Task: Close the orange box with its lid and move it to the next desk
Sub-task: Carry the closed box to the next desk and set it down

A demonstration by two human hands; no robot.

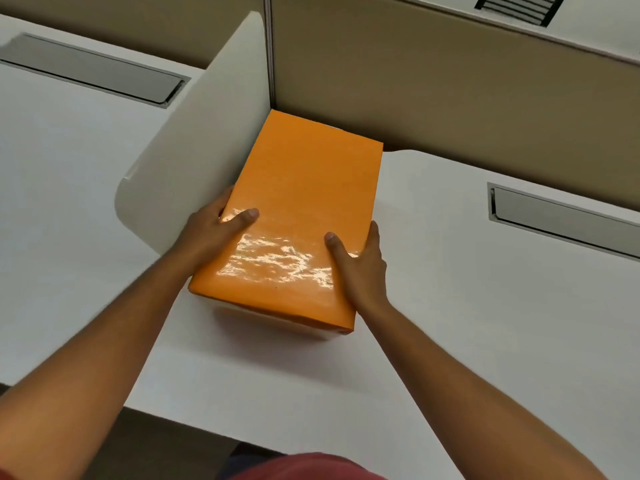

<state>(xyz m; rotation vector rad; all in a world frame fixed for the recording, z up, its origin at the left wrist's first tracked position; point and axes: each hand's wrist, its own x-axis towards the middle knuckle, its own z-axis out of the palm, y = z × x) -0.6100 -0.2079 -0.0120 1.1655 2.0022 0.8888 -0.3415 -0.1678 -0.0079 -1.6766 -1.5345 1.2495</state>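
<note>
A person grips an orange box (298, 216) at its near end, the left hand (216, 225) clasping the left side and the right hand (360, 265) the right, thumbs pressed on the glossy lid (304, 174). The lid is on, hiding whatever lies inside. The box sits on a white surface (450, 306) beside a white divider (204, 133), its far end in the corner by a tan partition (450, 91).
</note>
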